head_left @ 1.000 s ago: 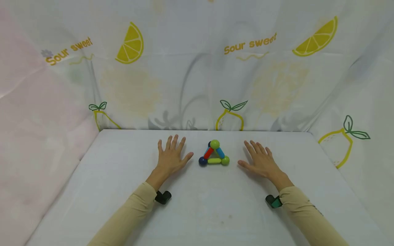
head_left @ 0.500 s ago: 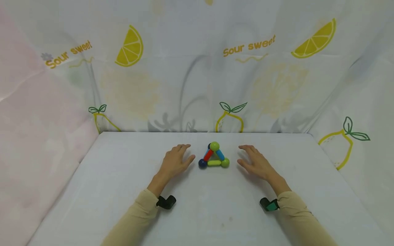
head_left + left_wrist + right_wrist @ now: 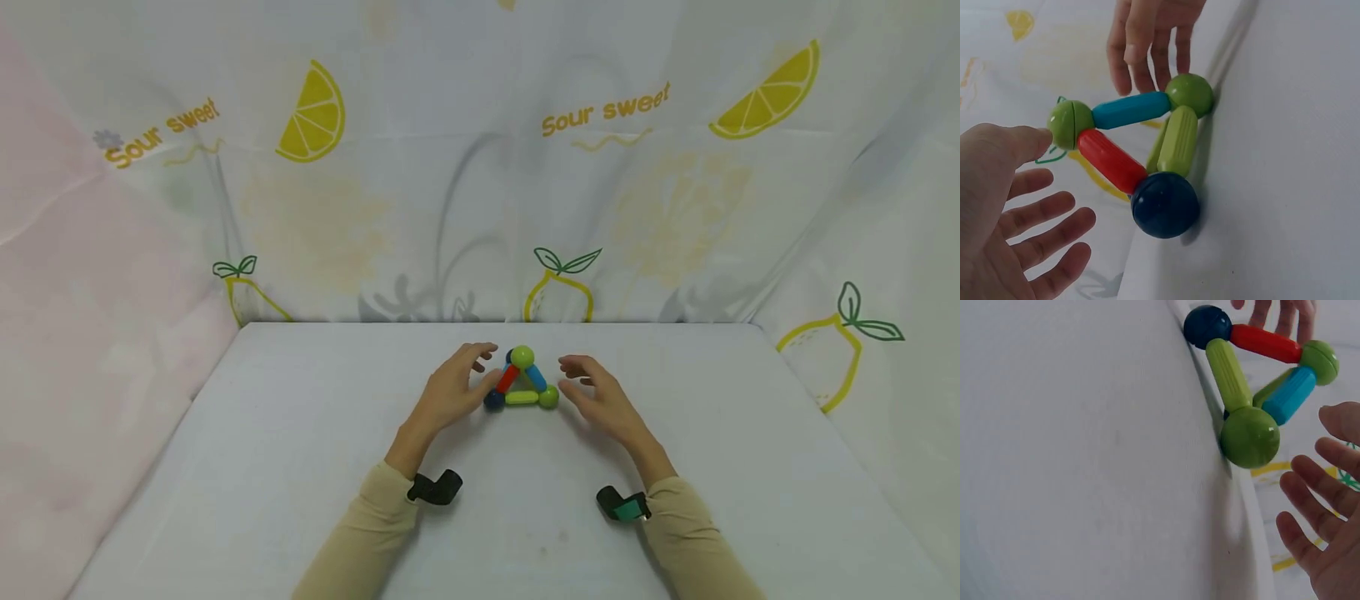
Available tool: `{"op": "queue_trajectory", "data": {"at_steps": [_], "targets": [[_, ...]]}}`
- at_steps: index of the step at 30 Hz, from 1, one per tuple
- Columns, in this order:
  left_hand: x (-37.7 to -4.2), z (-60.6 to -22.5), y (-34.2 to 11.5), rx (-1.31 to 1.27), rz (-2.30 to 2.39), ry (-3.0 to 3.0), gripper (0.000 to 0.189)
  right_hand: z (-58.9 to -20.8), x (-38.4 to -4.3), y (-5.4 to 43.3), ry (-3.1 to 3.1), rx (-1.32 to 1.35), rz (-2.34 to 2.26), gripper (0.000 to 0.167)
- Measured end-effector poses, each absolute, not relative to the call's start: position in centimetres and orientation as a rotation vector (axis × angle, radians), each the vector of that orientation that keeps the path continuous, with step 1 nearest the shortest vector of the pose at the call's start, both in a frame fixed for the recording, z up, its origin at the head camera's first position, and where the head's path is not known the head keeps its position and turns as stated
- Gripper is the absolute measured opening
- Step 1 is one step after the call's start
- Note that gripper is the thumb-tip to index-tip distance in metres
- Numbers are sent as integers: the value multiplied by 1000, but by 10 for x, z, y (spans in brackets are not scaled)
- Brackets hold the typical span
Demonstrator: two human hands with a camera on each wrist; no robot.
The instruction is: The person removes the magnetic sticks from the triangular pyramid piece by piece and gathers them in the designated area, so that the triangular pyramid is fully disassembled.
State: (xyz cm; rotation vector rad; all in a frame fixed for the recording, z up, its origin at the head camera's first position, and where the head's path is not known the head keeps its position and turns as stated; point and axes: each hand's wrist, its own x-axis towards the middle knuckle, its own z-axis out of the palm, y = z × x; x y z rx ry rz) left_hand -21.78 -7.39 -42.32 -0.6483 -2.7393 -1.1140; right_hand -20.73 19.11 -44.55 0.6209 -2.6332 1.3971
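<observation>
A pyramid of toy building rods and balls stands on the white table in the head view. Its front has a red rod (image 3: 508, 378), a blue rod (image 3: 536, 378) and a yellow-green rod (image 3: 522, 398). Green balls (image 3: 522, 357) sit at the top and lower right, a dark blue ball (image 3: 494, 400) at the lower left. My left hand (image 3: 453, 390) is close on the left, thumb overlapping the pyramid's left side, fingers loosely bent. On the right, my right hand (image 3: 602, 397) hovers beside the lower green ball (image 3: 1250, 437), fingers spread and apart from it.
The white table (image 3: 300, 433) reaches back to a hanging cloth (image 3: 450, 192) printed with lemons. Each wrist carries a small black camera (image 3: 437, 487), below the tan sleeves.
Both hands have moved inward toward the pyramid from either side. Their fingers, spread flat one second ago, are now bent more. The pyramid has stayed in place.
</observation>
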Motion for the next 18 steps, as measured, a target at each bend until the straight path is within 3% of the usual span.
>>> {"op": "queue_trajectory", "data": {"at_steps": [18], "targets": [[-238,-418,-49,-899,-1178,-2631,47,-447,-211,147,-2559,605,1495,35]]}}
